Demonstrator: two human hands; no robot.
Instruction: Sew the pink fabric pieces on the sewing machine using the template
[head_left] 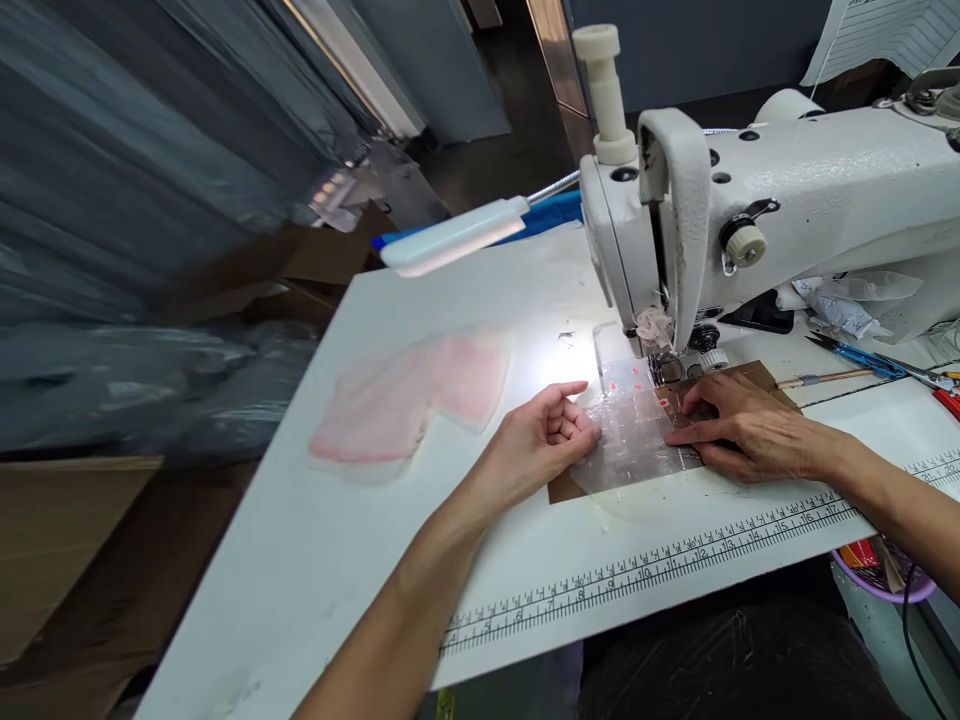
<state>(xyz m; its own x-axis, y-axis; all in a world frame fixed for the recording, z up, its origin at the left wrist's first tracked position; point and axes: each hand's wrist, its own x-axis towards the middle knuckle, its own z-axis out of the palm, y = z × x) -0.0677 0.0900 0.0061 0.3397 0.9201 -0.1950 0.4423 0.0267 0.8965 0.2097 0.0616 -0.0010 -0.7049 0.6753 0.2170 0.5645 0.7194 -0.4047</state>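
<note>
A thin translucent sheet [626, 430] with small red marks lies under the presser foot of a white sewing machine [810, 170]. Beneath it is a brown board [568, 488], partly covered. My left hand [551, 430] is at the sheet's left edge, fingers curled and thumb closed against them, apparently pinching that edge; the index finger points out toward the needle area. To the right of the presser foot, my right hand [739, 425] rests on the sheet and board, with thumb and fingers spread and pressing down.
Pale pink sheer fabric pieces [405, 400] lie on the white table [247, 550], left of my hands. A lamp [454, 235] hangs over the back. Blue-handled scissors [862, 358] lie at right. A printed ruler [652, 570] follows the front edge; a purple basket [889, 595] sits below.
</note>
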